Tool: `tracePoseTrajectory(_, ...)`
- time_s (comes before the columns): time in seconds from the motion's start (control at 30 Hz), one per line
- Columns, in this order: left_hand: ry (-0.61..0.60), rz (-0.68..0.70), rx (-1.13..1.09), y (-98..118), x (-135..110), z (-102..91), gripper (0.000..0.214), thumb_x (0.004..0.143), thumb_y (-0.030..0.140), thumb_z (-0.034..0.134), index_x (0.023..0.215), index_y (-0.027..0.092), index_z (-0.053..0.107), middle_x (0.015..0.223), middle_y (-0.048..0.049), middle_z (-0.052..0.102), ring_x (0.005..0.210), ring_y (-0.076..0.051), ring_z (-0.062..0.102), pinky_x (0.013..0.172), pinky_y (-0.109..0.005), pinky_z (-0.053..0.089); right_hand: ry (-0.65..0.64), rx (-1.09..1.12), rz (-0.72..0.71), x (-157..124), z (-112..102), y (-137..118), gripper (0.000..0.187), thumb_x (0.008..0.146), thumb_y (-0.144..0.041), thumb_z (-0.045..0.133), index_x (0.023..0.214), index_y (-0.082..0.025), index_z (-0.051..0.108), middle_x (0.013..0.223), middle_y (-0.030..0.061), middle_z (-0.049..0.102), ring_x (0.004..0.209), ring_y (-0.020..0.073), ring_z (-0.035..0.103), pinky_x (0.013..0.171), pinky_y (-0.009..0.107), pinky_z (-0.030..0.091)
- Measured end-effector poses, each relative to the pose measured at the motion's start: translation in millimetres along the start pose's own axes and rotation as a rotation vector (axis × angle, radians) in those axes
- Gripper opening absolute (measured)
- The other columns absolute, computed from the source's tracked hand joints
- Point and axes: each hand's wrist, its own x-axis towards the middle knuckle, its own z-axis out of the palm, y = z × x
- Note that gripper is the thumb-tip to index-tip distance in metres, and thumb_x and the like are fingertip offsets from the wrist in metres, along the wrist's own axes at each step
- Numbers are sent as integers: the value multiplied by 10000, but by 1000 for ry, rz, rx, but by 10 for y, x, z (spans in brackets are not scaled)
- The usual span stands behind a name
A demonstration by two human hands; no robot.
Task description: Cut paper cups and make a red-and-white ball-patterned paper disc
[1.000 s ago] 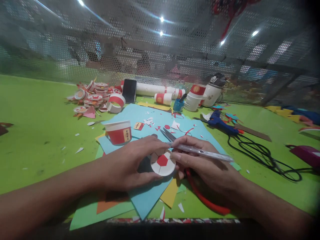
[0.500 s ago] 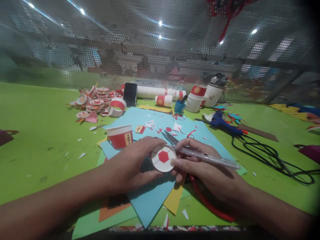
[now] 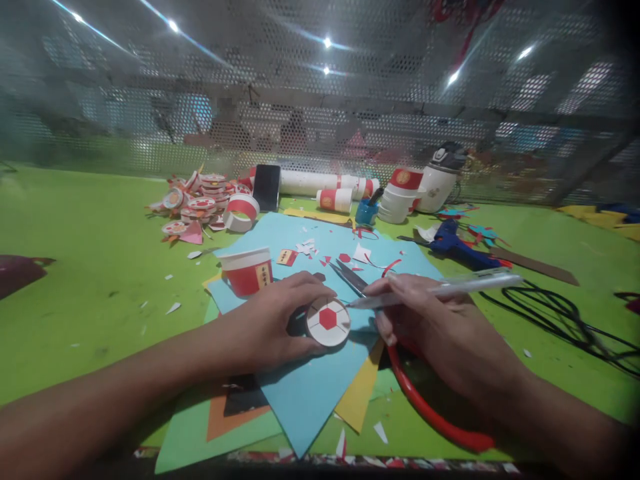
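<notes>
Between the thumb and fingers of my left hand (image 3: pixel 283 327) is a small round paper cup bottom (image 3: pixel 320 333), white with a red hexagon and dark lines running to its rim. My right hand (image 3: pixel 425 320) grips a pen (image 3: pixel 465 288), its tip pointing left, close to the disc's upper right edge. Under the right hand lie red-handled scissors (image 3: pixel 425 407), blades half showing on the blue paper (image 3: pixel 300 393). A cut red-and-white paper cup piece (image 3: pixel 245 273) stands just beyond my left hand. Small red and white scraps (image 3: pixel 345 259) lie beyond the blades.
At the back left sits a pile of decorated paper discs (image 3: pixel 200 203) beside a phone (image 3: pixel 267 188). Paper cups (image 3: pixel 335 200), a blue bottle (image 3: pixel 367 212) and a white flask (image 3: pixel 439 187) line the back. On the right lies a blue glue gun (image 3: pixel 457 247) with a black cord (image 3: pixel 560 327).
My right hand has left the disc's edge and moved right, turning the pen so its tip faces the disc. My left hand still holds the disc.
</notes>
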Motion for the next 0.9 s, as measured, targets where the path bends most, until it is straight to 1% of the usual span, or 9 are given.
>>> tracePoseTrajectory(0.13, -35, -16, -33, -8, 21, -22, 433, 743, 321, 684, 1144, 207, 567, 1065, -51, 566, 963, -181, 536, 830, -310, 452, -9, -137, 51, -14, 46, -14, 162, 890, -317, 522, 831, -193, 607, 532, -44, 549, 469, 70, 469, 450, 174, 388)
tracePoseTrajectory(0.2, -39, -17, -37, -19, 29, -28, 445, 733, 314, 696, 1147, 209, 573, 1067, -50, 567, 965, -183, 534, 833, -310, 448, -13, -198, 47, -28, 70, -45, 115, 877, -258, 531, 800, -191, 584, 519, -49, 557, 469, 67, 492, 461, 168, 400)
tracePoseTrajectory(0.3, -37, -27, -44, -31, 37, -27, 452, 711, 305, 717, 1134, 208, 589, 1072, -50, 570, 951, -183, 540, 829, -312, 449, -35, -235, 47, -48, 91, -89, 95, 859, -212, 543, 770, -188, 565, 555, -44, 596, 506, 71, 547, 498, 167, 432)
tracePoseTrajectory(0.57, -30, -80, -102, -28, 44, -22, 435, 695, 316, 725, 1111, 251, 615, 1079, -40, 571, 981, -194, 545, 865, -335, 449, -71, -355, 41, -68, 105, -109, 114, 849, -249, 558, 756, -193, 593, 652, -13, 652, 588, 105, 594, 548, 205, 456)
tracePoseTrajectory(0.7, -28, -103, -114, -15, 43, -27, 427, 691, 310, 727, 1102, 256, 624, 1079, -39, 570, 974, -196, 548, 859, -340, 453, -68, -408, 43, -60, 118, -124, 121, 847, -267, 553, 756, -203, 599, 653, -5, 655, 590, 124, 587, 546, 231, 447)
tracePoseTrajectory(0.9, -19, -90, -114, -15, 48, -18, 425, 687, 291, 732, 1098, 256, 631, 1073, -37, 574, 968, -192, 551, 851, -323, 456, -70, -423, 48, -49, 121, -120, 114, 844, -259, 550, 753, -207, 597, 644, -4, 652, 583, 130, 587, 543, 238, 448)
